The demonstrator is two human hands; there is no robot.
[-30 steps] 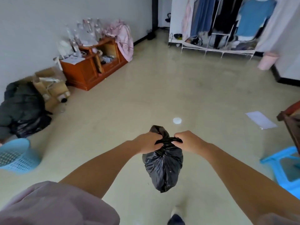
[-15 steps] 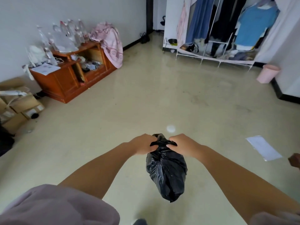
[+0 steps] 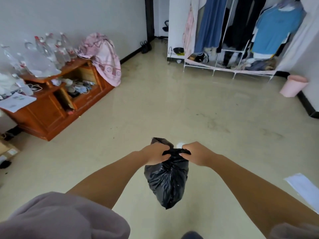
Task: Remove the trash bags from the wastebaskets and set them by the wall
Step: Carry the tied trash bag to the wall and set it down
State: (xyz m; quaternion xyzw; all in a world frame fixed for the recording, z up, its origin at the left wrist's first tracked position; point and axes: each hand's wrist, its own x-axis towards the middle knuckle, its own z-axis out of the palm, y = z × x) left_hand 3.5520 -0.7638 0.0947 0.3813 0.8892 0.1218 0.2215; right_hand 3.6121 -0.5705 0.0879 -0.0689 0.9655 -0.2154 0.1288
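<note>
A full black trash bag (image 3: 168, 181) hangs in the air in front of me, above the beige floor. My left hand (image 3: 154, 153) and my right hand (image 3: 198, 153) both grip its gathered neck, one on each side, close together. A pink wastebasket (image 3: 293, 85) stands on the floor at the far right, against the white wall beside the clothes rack. I cannot see inside it.
A low wooden cabinet (image 3: 57, 107) with plastic bottles and a pink cloth stands along the left wall. A clothes rack (image 3: 241, 37) fills the back right. A white sheet of paper (image 3: 303, 188) lies on the floor at right. Cardboard boxes (image 3: 7, 150) sit at far left.
The view has moved forward and turned right: the blue basket and dark pile at left dropped out, the pink wastebasket and rack came closer. Both hands keep hold of the bag.
</note>
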